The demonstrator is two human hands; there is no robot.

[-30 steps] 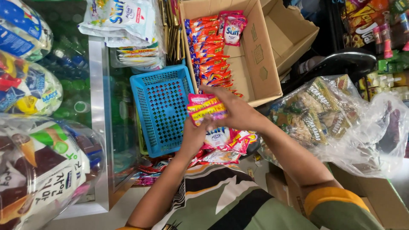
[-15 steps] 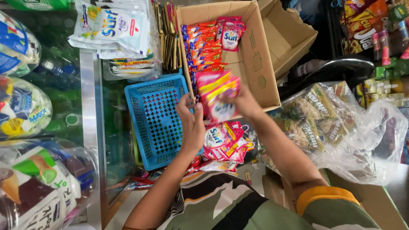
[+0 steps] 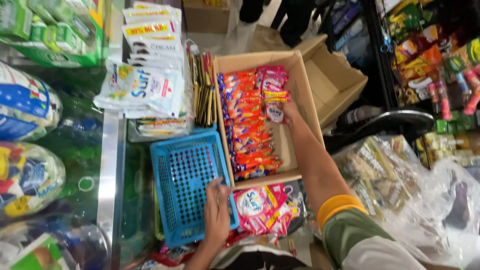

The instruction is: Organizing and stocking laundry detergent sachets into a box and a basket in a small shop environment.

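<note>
My right hand (image 3: 289, 112) reaches into the open cardboard box (image 3: 305, 105) and holds pink sachets (image 3: 274, 111) at the top of the second row. A long row of orange and red sachets (image 3: 247, 125) fills the box's left side. My left hand (image 3: 216, 210) rests on the lower right rim of the empty blue plastic basket (image 3: 187, 185), fingers apart, holding nothing. A loose pile of pink sachets (image 3: 260, 207) lies just right of that hand, below the box.
White sachet packs (image 3: 147, 85) hang above the basket. Large clear bags of goods (image 3: 30, 145) stand at the left and a plastic bag of packets (image 3: 390, 185) at the right. An empty carton (image 3: 335, 82) sits behind the box.
My right hand has carried the pink sachets from in front of me up into the cardboard box. My left hand has let go and dropped to the basket's rim.
</note>
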